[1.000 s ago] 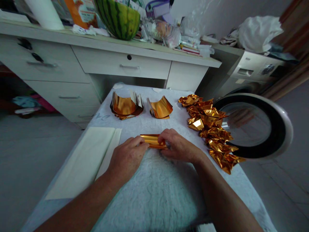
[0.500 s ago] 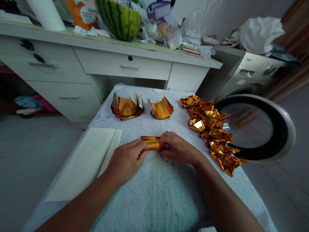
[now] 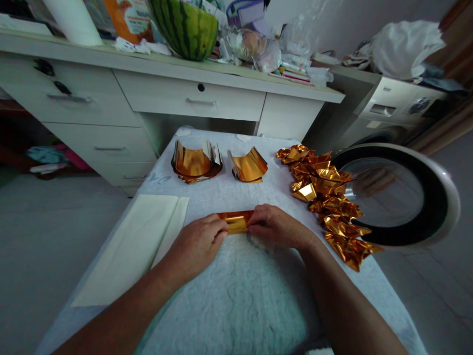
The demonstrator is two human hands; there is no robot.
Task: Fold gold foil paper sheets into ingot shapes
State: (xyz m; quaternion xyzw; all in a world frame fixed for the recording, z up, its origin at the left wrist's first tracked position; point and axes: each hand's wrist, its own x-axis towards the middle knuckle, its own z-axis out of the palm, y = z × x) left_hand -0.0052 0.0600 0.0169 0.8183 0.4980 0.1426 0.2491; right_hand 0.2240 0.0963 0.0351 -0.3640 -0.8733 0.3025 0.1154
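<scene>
A narrow folded strip of gold foil paper [image 3: 237, 223] lies across the middle of the cloth-covered table. My left hand [image 3: 202, 239] pinches its left end between thumb and fingers. At the other end, my right hand [image 3: 279, 228] is closed on it, the fingertips partly hidden. Beyond my hands stand two curved stacks of gold foil sheets, a thicker left stack [image 3: 192, 161] and a smaller right stack [image 3: 250, 165]. To the right spreads a pile of folded gold foil pieces [image 3: 325, 192]. Left of my left arm lies a pale folded paper sheet [image 3: 127, 246].
Behind the table [image 3: 229, 296] runs a white drawer desk [image 3: 195, 98] holding a cut watermelon [image 3: 185, 32], plastic bags and other clutter. A washing machine [image 3: 384, 106] stands at the right, its round door [image 3: 443, 197] swung out beside the table edge.
My right hand has shifted slightly right along the foil strip, so more of its middle shows between my hands. Both hands still grip it. The whole view has moved a little.
</scene>
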